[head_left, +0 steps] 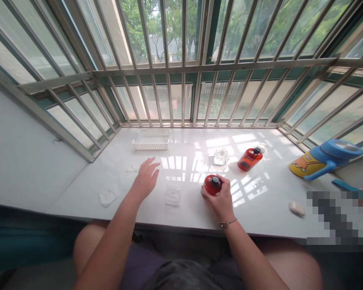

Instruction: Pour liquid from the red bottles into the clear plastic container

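My right hand (222, 197) is wrapped round a red bottle (212, 184) with a black cap, near the front middle of the white counter. My left hand (145, 177) hovers above the counter with its fingers apart and nothing in them. Between the two hands lies a clear, flat, square piece (172, 195) with a round mark in its middle. Beyond my right hand stands a clear glass-like holder (221, 156). A second red bottle (249, 159) with a black cap is to its right. Left of my left hand is a crumpled whitish piece (107, 196).
A white perforated basket (152, 141) sits at the back left. A blue and yellow cup (323, 160) with a handle stands at the right, and a small pale oval object (297, 209) lies nearer me. Metal window bars (196, 96) enclose the counter's far side.
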`<state>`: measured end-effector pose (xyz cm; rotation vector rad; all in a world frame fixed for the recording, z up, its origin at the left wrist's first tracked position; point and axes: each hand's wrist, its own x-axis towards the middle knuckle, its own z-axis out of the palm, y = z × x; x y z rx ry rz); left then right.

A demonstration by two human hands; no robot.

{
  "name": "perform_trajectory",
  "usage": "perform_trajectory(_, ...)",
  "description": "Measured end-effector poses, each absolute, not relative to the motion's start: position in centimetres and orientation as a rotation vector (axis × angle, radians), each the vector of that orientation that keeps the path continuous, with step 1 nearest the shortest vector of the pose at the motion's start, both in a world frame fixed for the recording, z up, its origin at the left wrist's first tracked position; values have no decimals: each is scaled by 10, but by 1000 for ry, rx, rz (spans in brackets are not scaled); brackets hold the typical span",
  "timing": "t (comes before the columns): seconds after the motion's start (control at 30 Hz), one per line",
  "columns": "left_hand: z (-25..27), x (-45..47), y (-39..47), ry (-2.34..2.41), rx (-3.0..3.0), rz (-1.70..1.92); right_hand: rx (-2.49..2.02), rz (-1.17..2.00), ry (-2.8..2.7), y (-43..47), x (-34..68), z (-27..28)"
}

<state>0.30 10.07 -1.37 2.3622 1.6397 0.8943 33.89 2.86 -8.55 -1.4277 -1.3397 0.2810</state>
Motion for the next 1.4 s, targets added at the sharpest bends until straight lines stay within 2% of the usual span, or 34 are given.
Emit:
perform_trajectory(0.1, 6, 60, 69, 1240, 2373, 1052, -1405, 315, -1371, 28, 341, -85)
perform_trajectory(0.27, 21, 146, 36, 865, 2260, 946, -1321, 437, -1439, 21, 345, -86)
perform_trajectory(0.6, 7, 179, 39, 912, 2079, 881, -1323, 551, -1434, 8, 341, -88)
perform_trajectory(0.83, 5, 187, 40, 1167, 1847, 889, -1325, 606, -1383, 7, 340, -88)
perform_trajectory(1.0, 4, 186, 33, 997, 1846, 894, -1322, 613, -1382, 7, 340, -89)
perform_trajectory(1.17, 2, 180, 32, 1106, 1665, 900, -1306, 624, -1390, 9, 340, -91)
perform_trajectory(1.4, 11, 183, 38, 942, 1920, 917, -1292, 588, -1392, 10, 340, -96)
